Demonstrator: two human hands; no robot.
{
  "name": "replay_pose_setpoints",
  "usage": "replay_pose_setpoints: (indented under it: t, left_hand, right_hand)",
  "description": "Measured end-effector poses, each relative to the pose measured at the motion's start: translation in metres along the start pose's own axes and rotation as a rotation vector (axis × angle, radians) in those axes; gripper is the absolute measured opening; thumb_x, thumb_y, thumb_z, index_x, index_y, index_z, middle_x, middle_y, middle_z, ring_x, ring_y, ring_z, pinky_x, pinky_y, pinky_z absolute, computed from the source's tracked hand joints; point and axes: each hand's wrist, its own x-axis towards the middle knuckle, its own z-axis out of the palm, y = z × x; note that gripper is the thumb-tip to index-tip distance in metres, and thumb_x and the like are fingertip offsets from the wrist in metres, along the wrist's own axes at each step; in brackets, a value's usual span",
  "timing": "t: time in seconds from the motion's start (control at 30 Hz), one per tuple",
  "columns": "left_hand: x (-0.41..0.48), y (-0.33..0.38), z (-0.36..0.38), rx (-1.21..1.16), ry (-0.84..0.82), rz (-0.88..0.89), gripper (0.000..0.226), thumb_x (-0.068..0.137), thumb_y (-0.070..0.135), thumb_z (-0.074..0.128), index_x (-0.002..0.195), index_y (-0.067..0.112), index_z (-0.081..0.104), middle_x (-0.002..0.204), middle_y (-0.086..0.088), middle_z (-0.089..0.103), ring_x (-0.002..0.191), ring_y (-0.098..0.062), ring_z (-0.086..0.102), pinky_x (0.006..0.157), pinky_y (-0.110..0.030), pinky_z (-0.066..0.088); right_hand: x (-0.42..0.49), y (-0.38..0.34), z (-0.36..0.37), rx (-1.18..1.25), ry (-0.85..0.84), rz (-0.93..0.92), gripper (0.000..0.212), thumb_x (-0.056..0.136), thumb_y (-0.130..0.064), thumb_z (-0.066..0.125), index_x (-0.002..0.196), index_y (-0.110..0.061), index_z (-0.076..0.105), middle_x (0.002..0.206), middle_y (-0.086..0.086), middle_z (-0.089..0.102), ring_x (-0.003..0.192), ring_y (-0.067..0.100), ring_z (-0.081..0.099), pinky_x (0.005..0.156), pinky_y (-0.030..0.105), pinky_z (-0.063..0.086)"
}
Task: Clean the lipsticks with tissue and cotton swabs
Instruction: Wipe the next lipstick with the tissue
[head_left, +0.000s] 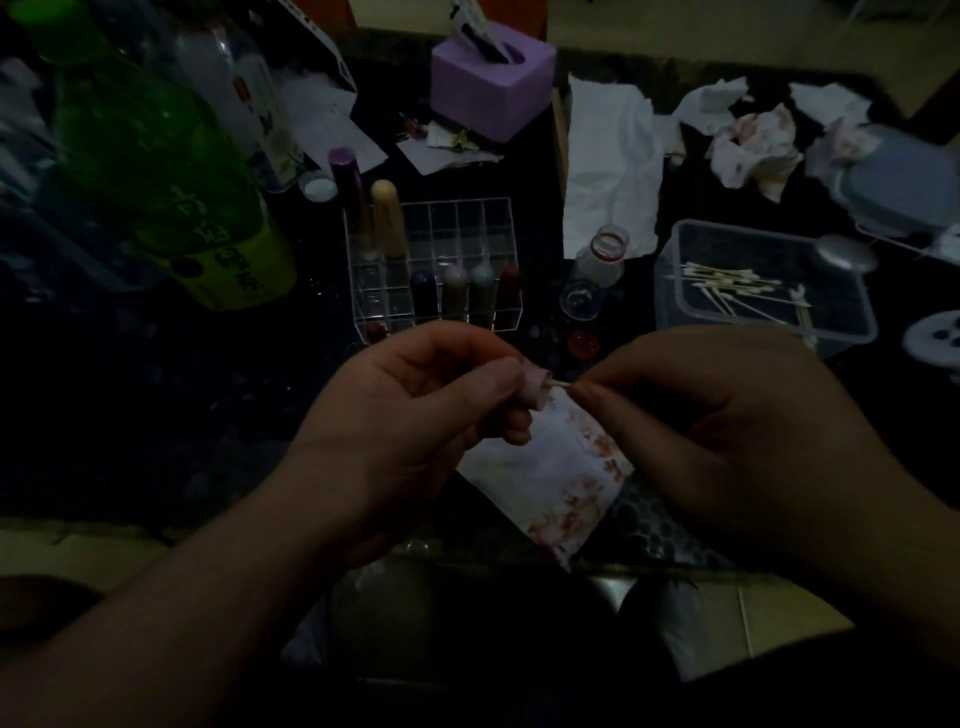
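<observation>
My left hand (415, 400) grips a small pink lipstick part (536, 387), its open end turned to the right. My right hand (727, 415) pinches a cotton swab (558, 383) whose tip sits inside that open end. Below both hands a stained white tissue (561, 478) lies on the dark table. A clear plastic organizer (431, 265) behind my hands holds several lipsticks, among them a cream one (387, 218) and a dark red one (510, 291). A clear box (763, 286) at the right holds several cotton swabs.
A green bottle (171, 171) and a clear bottle (234, 78) stand at the left. A purple tissue box (493, 78) sits at the back. Crumpled stained tissues (753, 150) lie at the back right beside a flat tissue (608, 166). A small open bottle (602, 260) stands next to the organizer.
</observation>
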Motion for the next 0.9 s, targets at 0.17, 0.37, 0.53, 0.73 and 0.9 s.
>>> replay_pose_setpoints:
  t: [0.17,0.37,0.53,0.73,0.9]
  left_hand:
    - [0.002,0.002,-0.003,0.002,0.01,0.004,0.01,0.078,0.003,0.063,0.084,0.002,0.071,0.085,-0.017,0.073,0.071,-0.027,0.068,0.068,-0.029,0.058]
    - [0.0,0.005,-0.005,-0.004,0.033,-0.027,0.017,0.075,0.002,0.071,0.091,0.003,0.074,0.086,-0.015,0.075,0.072,-0.027,0.071,0.07,-0.027,0.057]
    - [-0.002,0.009,-0.003,0.043,0.017,-0.056,0.027,0.071,0.003,0.07,0.093,0.015,0.079,0.096,-0.01,0.077,0.082,-0.023,0.075,0.074,-0.024,0.058]
    - [-0.001,0.015,-0.006,0.158,-0.032,-0.048,0.038,0.074,0.002,0.073,0.107,0.02,0.076,0.105,-0.005,0.077,0.101,-0.019,0.073,0.082,-0.021,0.055]
    - [-0.001,0.018,-0.005,0.289,-0.059,-0.045,0.031,0.071,0.012,0.071,0.101,0.019,0.075,0.097,-0.007,0.078,0.092,-0.022,0.075,0.077,-0.021,0.056]
  right_hand:
    - [0.0,-0.001,0.001,-0.009,0.011,-0.017,0.016,0.092,-0.024,0.064,0.086,-0.015,0.077,0.074,-0.004,0.071,0.066,0.01,0.064,0.062,0.029,0.049]
    - [0.0,-0.005,0.002,0.046,-0.079,0.005,0.018,0.092,-0.024,0.063,0.076,-0.018,0.07,0.064,-0.01,0.06,0.058,0.005,0.053,0.056,0.013,0.037]
    - [-0.001,-0.009,0.002,0.208,-0.121,0.11,0.021,0.09,-0.029,0.062,0.07,-0.022,0.066,0.059,-0.008,0.056,0.057,0.008,0.056,0.051,0.009,0.036]
    - [-0.001,-0.008,0.0,0.212,-0.096,0.122,0.02,0.09,-0.032,0.061,0.073,-0.022,0.068,0.063,-0.007,0.062,0.06,0.009,0.06,0.052,0.017,0.042]
    - [0.0,-0.006,-0.002,0.181,-0.114,0.07,0.018,0.09,-0.027,0.063,0.074,-0.022,0.068,0.061,-0.009,0.06,0.059,0.006,0.058,0.053,0.013,0.039]
